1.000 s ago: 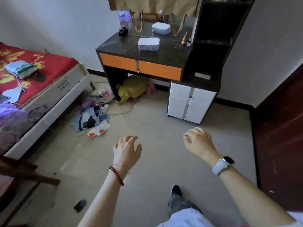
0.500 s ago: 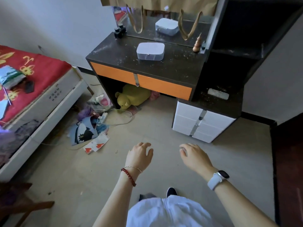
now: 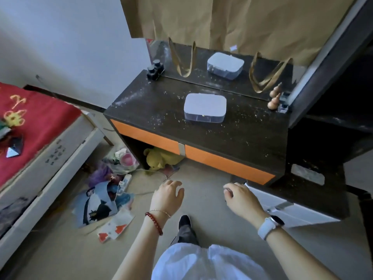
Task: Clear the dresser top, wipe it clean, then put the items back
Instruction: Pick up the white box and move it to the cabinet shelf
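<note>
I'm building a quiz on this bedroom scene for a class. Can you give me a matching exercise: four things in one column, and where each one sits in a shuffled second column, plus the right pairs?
Things:
1. white lidded box
2. small black bottle
3. wooden gourd figurine
4. yellow plush toy

Places:
A. back right corner of the dresser top, by the mirror
B. on the floor under the dresser
C. middle of the dresser top
D. back left corner of the dresser top

Pairs: 1-C, 2-D, 3-A, 4-B
</note>
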`<action>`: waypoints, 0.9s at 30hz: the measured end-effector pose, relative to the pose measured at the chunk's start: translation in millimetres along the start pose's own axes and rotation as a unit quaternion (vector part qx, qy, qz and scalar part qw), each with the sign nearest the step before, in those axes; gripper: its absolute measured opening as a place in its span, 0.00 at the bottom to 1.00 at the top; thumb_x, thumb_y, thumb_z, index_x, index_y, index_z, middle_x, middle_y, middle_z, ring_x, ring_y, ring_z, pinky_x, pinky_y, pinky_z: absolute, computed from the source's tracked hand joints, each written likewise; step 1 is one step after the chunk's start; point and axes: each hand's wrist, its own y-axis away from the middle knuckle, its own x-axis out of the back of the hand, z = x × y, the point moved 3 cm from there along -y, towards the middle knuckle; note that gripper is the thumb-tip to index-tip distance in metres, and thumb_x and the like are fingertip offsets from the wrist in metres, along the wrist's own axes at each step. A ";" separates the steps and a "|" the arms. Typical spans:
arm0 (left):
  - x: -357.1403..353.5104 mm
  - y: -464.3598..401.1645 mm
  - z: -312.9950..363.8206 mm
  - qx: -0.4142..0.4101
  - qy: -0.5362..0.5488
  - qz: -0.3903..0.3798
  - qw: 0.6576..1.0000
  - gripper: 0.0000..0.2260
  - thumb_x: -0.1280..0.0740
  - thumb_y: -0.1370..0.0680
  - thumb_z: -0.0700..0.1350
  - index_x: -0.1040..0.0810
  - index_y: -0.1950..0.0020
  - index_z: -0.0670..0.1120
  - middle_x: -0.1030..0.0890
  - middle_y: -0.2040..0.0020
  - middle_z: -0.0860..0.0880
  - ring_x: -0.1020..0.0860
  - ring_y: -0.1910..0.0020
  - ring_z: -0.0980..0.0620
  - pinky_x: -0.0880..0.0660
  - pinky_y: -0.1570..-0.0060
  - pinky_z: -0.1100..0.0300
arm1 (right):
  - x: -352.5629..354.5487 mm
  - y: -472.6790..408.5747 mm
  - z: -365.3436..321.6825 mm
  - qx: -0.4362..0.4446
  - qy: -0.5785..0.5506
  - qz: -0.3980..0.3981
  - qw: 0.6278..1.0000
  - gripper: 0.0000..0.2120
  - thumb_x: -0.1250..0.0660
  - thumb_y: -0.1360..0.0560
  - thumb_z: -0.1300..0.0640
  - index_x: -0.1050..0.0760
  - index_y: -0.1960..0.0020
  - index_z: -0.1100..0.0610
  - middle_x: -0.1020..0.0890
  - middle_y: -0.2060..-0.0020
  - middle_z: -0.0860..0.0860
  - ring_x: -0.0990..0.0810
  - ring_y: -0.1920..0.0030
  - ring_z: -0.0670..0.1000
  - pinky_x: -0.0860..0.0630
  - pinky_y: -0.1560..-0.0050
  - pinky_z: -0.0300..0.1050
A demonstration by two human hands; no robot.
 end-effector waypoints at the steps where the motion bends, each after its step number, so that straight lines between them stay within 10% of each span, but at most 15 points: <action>1: 12.2 -22.1 -4.5 -0.006 0.004 0.002 1.000 0.14 0.42 0.22 0.49 0.26 0.39 0.48 0.24 0.40 0.47 0.26 0.43 0.46 0.27 0.46 0.53 | 6.6 -19.2 -10.3 -0.011 -0.012 0.006 1.000 0.12 0.44 0.22 0.58 0.26 0.43 0.57 0.21 0.46 0.55 0.27 0.42 0.57 0.32 0.45 0.46; 21: 63.7 -312.5 45.3 0.095 0.234 -0.028 0.967 0.29 0.35 0.25 0.48 0.43 0.29 0.40 0.37 0.30 0.38 0.39 0.31 0.42 0.40 0.32 0.49 | 88.1 -277.3 -16.0 -0.183 -0.208 0.110 0.955 0.22 0.42 0.22 0.56 0.39 0.31 0.62 0.31 0.35 0.61 0.29 0.37 0.58 0.31 0.37 0.51; 27: 55.8 -344.6 50.0 0.123 0.248 -0.027 0.961 0.27 0.31 0.28 0.48 0.35 0.33 0.41 0.29 0.37 0.40 0.32 0.38 0.42 0.33 0.38 0.46 | 90.9 -320.8 -7.9 -0.197 -0.227 0.093 0.949 0.17 0.41 0.23 0.58 0.34 0.35 0.62 0.29 0.40 0.60 0.28 0.42 0.57 0.33 0.45 0.44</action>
